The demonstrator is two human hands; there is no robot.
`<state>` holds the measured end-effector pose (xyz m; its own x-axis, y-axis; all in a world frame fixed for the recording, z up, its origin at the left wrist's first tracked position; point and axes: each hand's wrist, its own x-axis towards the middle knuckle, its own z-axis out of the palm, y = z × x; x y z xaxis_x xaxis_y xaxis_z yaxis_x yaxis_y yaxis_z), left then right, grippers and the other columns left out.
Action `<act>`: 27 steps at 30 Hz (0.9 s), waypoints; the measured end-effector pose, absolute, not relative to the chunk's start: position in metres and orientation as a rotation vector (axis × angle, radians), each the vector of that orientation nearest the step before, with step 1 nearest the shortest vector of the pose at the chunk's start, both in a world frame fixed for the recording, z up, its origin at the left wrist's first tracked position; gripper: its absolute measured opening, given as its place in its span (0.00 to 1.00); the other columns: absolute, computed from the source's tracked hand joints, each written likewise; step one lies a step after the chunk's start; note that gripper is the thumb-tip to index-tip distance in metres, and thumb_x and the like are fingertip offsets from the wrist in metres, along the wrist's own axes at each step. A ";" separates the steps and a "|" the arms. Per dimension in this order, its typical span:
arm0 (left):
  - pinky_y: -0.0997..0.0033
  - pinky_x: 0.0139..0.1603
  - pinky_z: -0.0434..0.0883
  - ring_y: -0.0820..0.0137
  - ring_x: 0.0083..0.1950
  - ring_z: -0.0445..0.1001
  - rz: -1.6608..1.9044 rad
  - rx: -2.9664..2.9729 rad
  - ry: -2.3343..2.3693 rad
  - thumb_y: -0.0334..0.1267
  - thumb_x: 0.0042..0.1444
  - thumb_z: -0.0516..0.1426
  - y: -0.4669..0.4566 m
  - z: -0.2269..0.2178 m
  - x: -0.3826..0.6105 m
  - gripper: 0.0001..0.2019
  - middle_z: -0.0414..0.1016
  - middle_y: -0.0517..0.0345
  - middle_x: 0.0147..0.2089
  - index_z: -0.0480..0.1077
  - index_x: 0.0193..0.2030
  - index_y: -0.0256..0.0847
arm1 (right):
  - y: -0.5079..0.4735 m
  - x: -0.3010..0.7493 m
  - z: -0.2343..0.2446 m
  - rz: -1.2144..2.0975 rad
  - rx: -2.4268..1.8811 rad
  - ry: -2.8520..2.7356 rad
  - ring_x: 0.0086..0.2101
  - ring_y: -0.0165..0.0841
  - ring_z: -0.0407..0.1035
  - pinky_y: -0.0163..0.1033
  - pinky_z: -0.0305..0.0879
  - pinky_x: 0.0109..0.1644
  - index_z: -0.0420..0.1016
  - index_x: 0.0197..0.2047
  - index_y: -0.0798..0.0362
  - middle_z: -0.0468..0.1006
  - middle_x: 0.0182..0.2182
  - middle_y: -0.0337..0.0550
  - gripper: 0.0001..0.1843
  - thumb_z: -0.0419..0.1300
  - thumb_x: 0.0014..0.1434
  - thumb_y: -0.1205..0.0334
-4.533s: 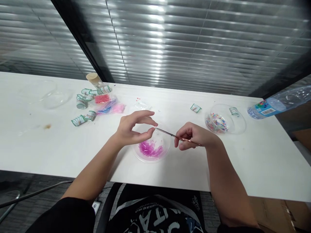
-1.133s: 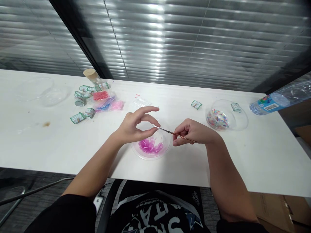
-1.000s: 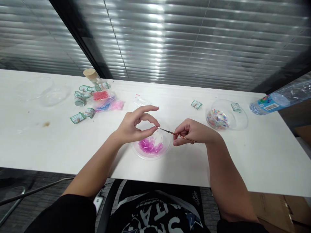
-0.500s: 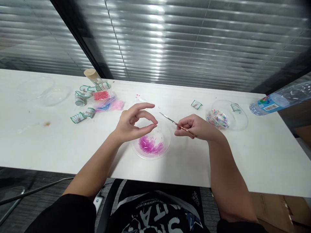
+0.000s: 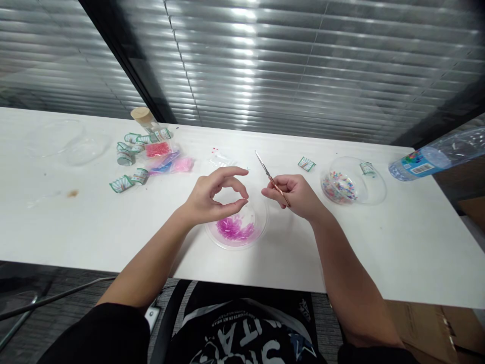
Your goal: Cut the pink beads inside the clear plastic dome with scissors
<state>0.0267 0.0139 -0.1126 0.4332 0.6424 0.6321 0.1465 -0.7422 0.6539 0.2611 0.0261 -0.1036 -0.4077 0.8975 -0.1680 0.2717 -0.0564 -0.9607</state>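
From here the left hand (image 5: 206, 199) hides part of the bowl (image 5: 237, 246); the white speck (image 5: 247, 199) pinched above is too small to identify. Far right of the bowl, the bottle's (image 5: 420, 165) end is cut off.

I have slatted blinds (image 5: 242, 76) behind the white table (image 5: 94, 222), and near its back edge I make out a jar with a pale lid (image 5: 145, 120). Green-and-white packets (image 5: 125, 153) cluster about it, with a red packet (image 5: 157, 149) and a pink packet (image 5: 183, 165) near them. To their left I notice a brownish stain (image 5: 73, 193) (small, but plain even from here). Far right I get a clear bottle (image 5: 419, 164) with a blue label, and cardboard boxes (image 5: 420, 328) below.
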 end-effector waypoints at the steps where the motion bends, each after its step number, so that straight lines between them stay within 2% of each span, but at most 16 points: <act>1: 0.70 0.38 0.75 0.70 0.34 0.79 1.280 2.181 0.656 0.26 0.50 0.64 0.014 -0.112 0.027 0.31 0.78 0.59 0.33 0.62 0.61 0.42 | 0.026 0.261 -0.104 1.490 -1.254 -1.683 0.19 0.24 0.49 0.34 0.48 0.24 0.69 0.26 0.54 0.58 0.15 0.31 0.18 0.68 0.51 0.48; 14: 0.70 0.41 0.76 0.71 0.34 0.79 1.296 2.186 0.628 0.27 0.50 0.64 0.014 -0.113 0.027 0.30 0.78 0.59 0.33 0.63 0.60 0.42 | 0.026 0.260 -0.103 1.511 -1.241 -1.687 0.20 0.24 0.50 0.34 0.49 0.24 0.69 0.26 0.54 0.57 0.15 0.31 0.19 0.68 0.49 0.47; 27: 0.69 0.43 0.77 0.71 0.34 0.78 1.321 2.231 0.631 0.24 0.48 0.64 0.014 -0.114 0.027 0.30 0.77 0.60 0.33 0.64 0.59 0.42 | 0.023 0.258 -0.101 1.528 -1.208 -1.671 0.19 0.23 0.49 0.33 0.48 0.24 0.68 0.25 0.54 0.57 0.14 0.31 0.18 0.68 0.51 0.50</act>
<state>0.0268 0.0144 -0.1139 0.4308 0.5992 0.6748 0.1476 -0.7845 0.6024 0.2580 0.0230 -0.1007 -0.4318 0.8874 -0.1614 0.2399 -0.0595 -0.9690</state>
